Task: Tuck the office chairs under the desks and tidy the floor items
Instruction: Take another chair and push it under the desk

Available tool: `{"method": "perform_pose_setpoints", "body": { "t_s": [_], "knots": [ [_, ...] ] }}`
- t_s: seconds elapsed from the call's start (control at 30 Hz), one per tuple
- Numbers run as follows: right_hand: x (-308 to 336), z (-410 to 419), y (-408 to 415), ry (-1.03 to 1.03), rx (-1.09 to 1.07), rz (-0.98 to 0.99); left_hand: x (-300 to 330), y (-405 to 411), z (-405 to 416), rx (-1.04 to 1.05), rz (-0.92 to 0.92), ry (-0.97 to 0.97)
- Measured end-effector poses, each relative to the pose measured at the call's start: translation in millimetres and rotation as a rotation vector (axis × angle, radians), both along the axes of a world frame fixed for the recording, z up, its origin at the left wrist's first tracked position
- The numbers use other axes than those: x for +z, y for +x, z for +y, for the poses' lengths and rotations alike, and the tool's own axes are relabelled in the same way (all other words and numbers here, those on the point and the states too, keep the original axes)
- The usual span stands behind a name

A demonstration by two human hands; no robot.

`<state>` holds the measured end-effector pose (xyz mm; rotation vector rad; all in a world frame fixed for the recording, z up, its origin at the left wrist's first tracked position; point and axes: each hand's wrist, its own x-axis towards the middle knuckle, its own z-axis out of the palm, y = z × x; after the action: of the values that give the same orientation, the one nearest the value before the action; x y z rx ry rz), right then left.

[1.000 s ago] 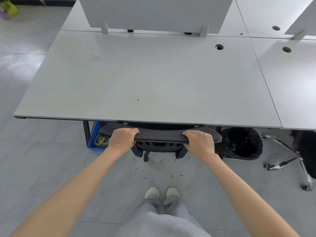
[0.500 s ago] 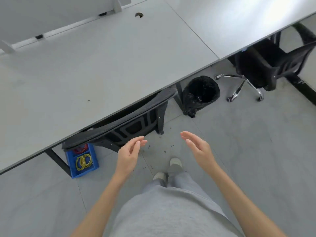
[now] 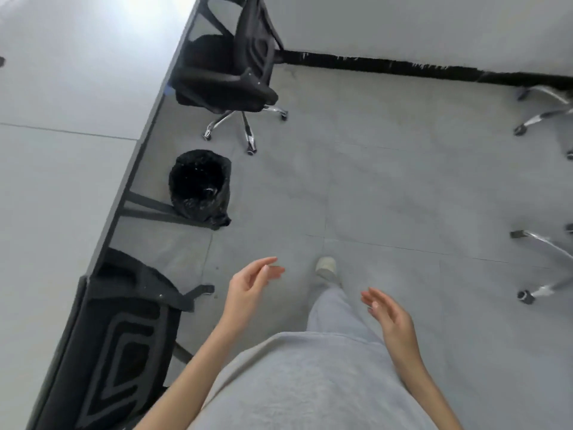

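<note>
We are holding our left hand point(image 3: 248, 285) and right hand point(image 3: 389, 316) open, gripping nothing | near chair point(image 3: 124, 336) is sitting tucked under desk point(image 3: 62, 181) at left | far chair point(image 3: 229, 69) is sticking out | bin point(image 3: 200, 184) is standing between them

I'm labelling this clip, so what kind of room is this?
Most likely an office: a long grey desk runs along the left, black swivel chairs on castors stand at it, and a bin with a black liner sits beside it.

Bare forearms, grey top point(image 3: 310, 383), grey trousers point(image 3: 333, 315), pale shoe point(image 3: 326, 266).
</note>
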<state>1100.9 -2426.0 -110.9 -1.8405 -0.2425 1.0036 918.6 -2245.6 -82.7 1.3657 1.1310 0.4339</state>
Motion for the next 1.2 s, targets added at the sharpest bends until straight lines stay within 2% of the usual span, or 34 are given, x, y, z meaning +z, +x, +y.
{"method": "perform_pose_setpoints", "body": {
  "t_s": [0.17,0.33,0.47,0.57,0.77,0.97,1.1,1.2],
  "knots": [
    [-7,58,101,0.028,-0.062,-0.019,0,115,67,-0.156,0.033,0.05],
    [24,159,219,0.131,0.031,-0.045,-2,185,113,-0.075,0.077,0.055],
    [41,240,301,0.2,0.083,-0.098,-6,226,146,0.072,0.086,-0.021],
    [40,295,354,0.227,0.087,-0.114,-17,272,184,0.107,0.087,-0.047],
    [10,369,450,0.136,0.058,-0.114,-34,423,311,0.016,0.023,-0.019],
    [11,415,536,0.028,-0.01,-0.077,11,574,450,-0.087,-0.06,0.101],
    [13,472,601,0.017,-0.017,-0.066,27,643,513,-0.094,-0.083,0.151],
    [11,537,654,0.025,0.08,-0.065,21,673,546,-0.045,-0.062,0.154]
  ]
}}
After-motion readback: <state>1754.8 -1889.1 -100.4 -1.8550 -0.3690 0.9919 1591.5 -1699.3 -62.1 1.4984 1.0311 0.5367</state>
